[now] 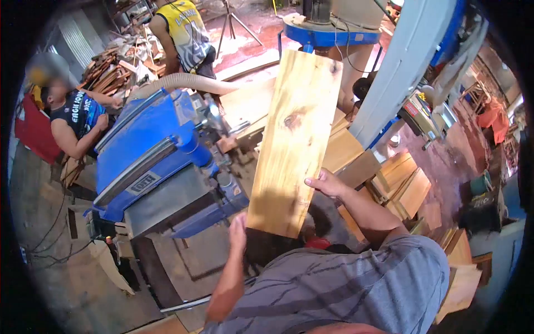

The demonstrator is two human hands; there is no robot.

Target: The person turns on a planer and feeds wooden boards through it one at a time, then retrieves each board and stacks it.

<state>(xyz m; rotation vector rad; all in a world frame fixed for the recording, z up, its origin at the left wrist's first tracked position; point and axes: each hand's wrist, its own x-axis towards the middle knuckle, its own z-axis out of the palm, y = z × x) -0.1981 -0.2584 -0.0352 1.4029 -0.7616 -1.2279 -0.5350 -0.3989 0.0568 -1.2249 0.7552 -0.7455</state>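
A long, light wooden board [295, 133] with a dark knot stands raised in front of me, tilted with its upper end leaning right. My right hand [327, 183] grips its right edge, thumb on the face and fingers hidden behind. At the lower left corner, my left hand [238, 231] is closed against the board's edge. To the left of the board is a blue machine [139, 150] with a grey metal bed [167, 203].
A ribbed hose [186, 82] runs over the machine. Two people, one in a yellow top [181, 30] and one in a dark top [78, 114], are beyond it. Stacked boards [403, 183] lie at right, near a slanted grey post [403, 67]. Scrap wood [114, 67] is piled at upper left.
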